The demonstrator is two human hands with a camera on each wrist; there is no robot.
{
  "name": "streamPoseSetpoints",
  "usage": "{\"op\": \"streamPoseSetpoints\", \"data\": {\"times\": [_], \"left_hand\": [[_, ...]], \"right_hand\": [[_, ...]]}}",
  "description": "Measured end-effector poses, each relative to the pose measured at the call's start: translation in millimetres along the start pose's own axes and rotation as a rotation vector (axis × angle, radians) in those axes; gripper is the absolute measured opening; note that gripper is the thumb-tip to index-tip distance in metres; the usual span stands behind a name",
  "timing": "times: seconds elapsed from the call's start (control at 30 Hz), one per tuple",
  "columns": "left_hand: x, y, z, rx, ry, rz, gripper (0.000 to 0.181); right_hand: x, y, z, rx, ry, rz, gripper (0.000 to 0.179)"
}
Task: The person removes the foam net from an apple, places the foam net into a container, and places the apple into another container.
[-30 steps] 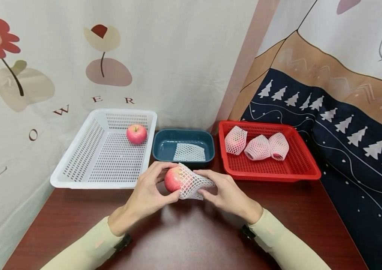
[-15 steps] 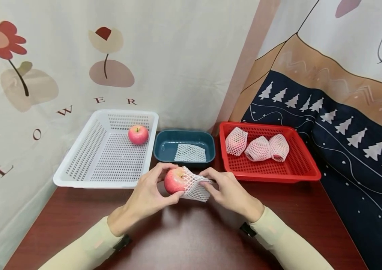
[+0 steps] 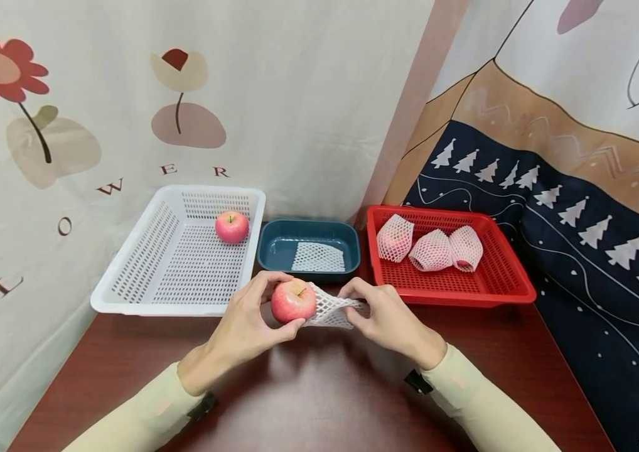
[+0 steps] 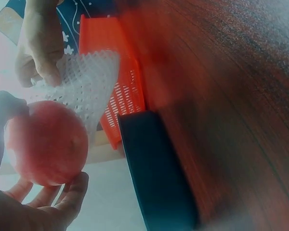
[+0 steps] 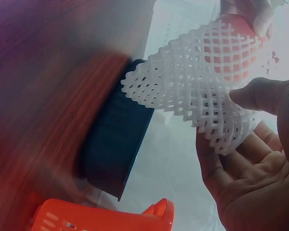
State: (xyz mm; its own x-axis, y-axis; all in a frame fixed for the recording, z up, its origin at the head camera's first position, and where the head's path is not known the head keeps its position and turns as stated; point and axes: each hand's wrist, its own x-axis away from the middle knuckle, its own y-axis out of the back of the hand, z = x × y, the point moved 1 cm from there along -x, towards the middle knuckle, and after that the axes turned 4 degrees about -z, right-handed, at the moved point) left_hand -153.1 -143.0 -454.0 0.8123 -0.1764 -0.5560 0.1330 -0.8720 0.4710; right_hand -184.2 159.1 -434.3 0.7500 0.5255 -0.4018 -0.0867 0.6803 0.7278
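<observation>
My left hand point(image 3: 248, 317) grips a red apple point(image 3: 294, 301) between thumb and fingers, stem showing. In the left wrist view the apple point(image 4: 47, 143) is bare on the side facing the camera. My right hand point(image 3: 390, 317) pinches a white foam fruit net point(image 3: 331, 309) between thumb and fingers, just right of the apple. The right wrist view shows the net point(image 5: 192, 82) spread wide, overlapping the apple point(image 5: 231, 45) there. Both hands are held above the brown table, in front of the blue tray.
A white basket point(image 3: 161, 309) at left holds one apple point(image 3: 231, 226). In the middle, a dark blue tray point(image 3: 274, 227) contains another flat foam net point(image 3: 317, 257). A red basket point(image 3: 500, 282) at right holds several net-wrapped apples point(image 3: 431, 250). Curtains hang behind the table point(image 3: 319, 389).
The net, which lay over the apple's right side, has come off that side toward the right in my right hand. More of the apple is bare. My left hand keeps its grip.
</observation>
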Motion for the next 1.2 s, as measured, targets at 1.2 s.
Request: {"op": "streamPoseSetpoints", "data": {"times": [1.2], "left_hand": [[2.0, 8.3, -2.7, -0.053, 0.033, -0.020, 0.080]], "right_hand": [[-29.8, 24.2, -10.0, 0.125, -0.021, 0.006, 0.035]]}}
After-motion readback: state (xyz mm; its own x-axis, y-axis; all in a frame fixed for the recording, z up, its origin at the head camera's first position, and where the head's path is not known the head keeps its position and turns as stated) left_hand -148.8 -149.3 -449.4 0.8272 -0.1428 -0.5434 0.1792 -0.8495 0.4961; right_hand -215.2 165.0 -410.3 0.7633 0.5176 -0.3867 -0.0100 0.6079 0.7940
